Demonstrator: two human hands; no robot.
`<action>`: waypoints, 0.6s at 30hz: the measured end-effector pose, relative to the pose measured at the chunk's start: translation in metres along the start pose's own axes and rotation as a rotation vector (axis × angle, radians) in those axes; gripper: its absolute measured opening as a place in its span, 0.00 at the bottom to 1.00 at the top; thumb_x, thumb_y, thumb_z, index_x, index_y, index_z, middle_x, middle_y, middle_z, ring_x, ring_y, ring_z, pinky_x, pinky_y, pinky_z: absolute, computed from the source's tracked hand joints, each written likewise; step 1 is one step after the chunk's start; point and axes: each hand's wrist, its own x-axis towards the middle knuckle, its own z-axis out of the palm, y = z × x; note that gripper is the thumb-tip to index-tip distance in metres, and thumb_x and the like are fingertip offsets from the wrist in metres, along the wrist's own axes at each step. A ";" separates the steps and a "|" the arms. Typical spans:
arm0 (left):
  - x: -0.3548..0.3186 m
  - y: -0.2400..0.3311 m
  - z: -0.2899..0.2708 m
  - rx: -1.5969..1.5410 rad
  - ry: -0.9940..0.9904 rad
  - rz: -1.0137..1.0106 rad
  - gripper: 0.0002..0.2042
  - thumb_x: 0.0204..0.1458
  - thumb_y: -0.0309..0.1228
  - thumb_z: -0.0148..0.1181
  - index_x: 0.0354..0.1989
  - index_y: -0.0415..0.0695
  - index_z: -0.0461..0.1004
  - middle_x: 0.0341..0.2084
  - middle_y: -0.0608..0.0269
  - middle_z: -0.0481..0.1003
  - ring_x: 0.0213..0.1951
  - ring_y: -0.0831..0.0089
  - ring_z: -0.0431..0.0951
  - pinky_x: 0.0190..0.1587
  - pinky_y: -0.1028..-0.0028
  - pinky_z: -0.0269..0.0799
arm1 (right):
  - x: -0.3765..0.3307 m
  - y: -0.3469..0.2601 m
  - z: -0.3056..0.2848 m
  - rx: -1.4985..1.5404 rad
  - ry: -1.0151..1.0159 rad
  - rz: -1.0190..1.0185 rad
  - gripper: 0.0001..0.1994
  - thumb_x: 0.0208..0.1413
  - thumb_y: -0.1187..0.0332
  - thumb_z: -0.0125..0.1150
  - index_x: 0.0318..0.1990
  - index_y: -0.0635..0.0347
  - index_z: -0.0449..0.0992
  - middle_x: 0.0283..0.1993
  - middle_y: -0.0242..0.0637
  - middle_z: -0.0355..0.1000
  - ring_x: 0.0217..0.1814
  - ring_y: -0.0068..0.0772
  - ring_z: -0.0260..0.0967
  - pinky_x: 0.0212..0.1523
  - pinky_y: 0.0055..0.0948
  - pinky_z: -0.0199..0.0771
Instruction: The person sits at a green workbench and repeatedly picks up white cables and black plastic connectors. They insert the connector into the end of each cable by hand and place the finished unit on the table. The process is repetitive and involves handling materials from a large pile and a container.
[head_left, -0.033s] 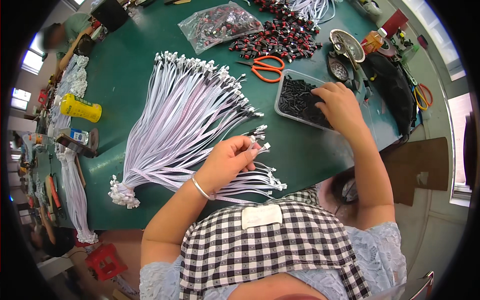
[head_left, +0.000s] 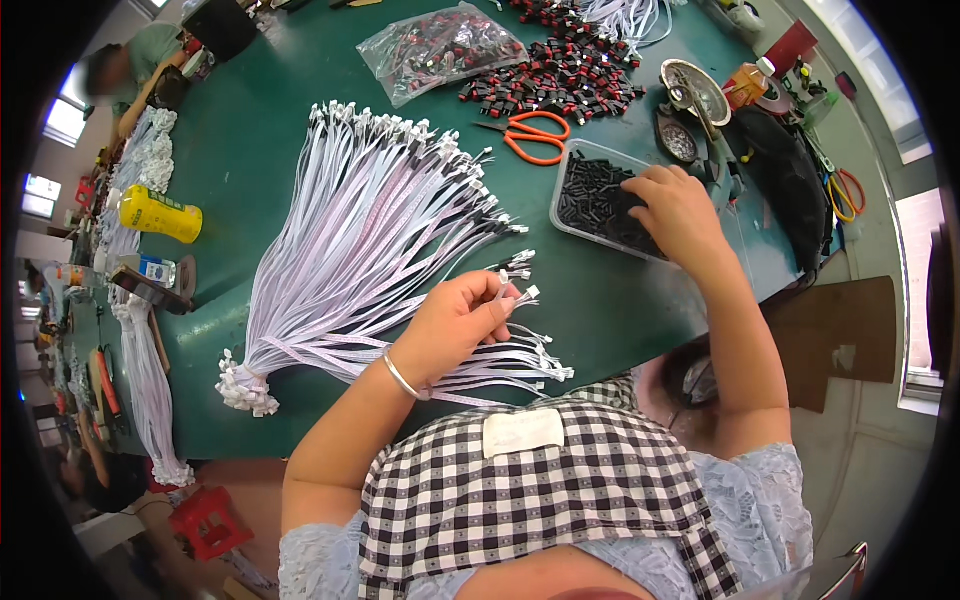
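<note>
My left hand [head_left: 465,318], with a silver bangle at its wrist, is closed on white ribbon cables. Two white connector ends [head_left: 531,295] stick out past its thumb and forefinger. These cables belong to a large fanned-out bundle [head_left: 350,220] gathered at the lower left; several of its far ends carry black sleeves. My right hand [head_left: 683,218] reaches over the right side of a clear plastic box [head_left: 612,246] full of short black tube pieces [head_left: 590,200]. Its thumb and forefinger are apart at the pieces; the other fingertips are partly hidden.
Orange-handled scissors [head_left: 540,138] lie beyond the box. Behind them are a pile of black-and-red connectors [head_left: 560,80] and a clear bag [head_left: 440,50] of similar parts. A metal dish [head_left: 695,90] stands at right. A yellow bottle [head_left: 160,215] and another person [head_left: 140,75] are at left.
</note>
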 end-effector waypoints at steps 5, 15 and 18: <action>0.001 -0.004 -0.005 -0.042 -0.021 -0.021 0.07 0.57 0.28 0.53 0.39 0.37 0.73 0.24 0.68 0.72 0.28 0.84 0.71 0.32 0.83 0.66 | 0.008 0.005 0.007 0.080 -0.149 -0.013 0.05 0.46 0.72 0.61 0.33 0.59 0.75 0.34 0.40 0.71 0.43 0.44 0.68 0.46 0.40 0.68; -0.003 -0.002 -0.006 -0.004 -0.073 -0.050 0.05 0.54 0.26 0.56 0.37 0.39 0.74 0.25 0.69 0.72 0.28 0.84 0.71 0.33 0.83 0.67 | 0.012 -0.001 -0.005 0.197 -0.144 0.119 0.04 0.43 0.77 0.55 0.29 0.62 0.71 0.33 0.45 0.70 0.41 0.48 0.68 0.42 0.42 0.67; -0.002 -0.002 -0.004 -0.051 -0.069 -0.029 0.04 0.54 0.26 0.56 0.36 0.40 0.73 0.25 0.69 0.72 0.28 0.84 0.71 0.33 0.83 0.68 | 0.008 0.006 0.004 0.164 -0.174 0.019 0.04 0.43 0.77 0.53 0.29 0.63 0.70 0.32 0.45 0.69 0.40 0.48 0.67 0.42 0.42 0.67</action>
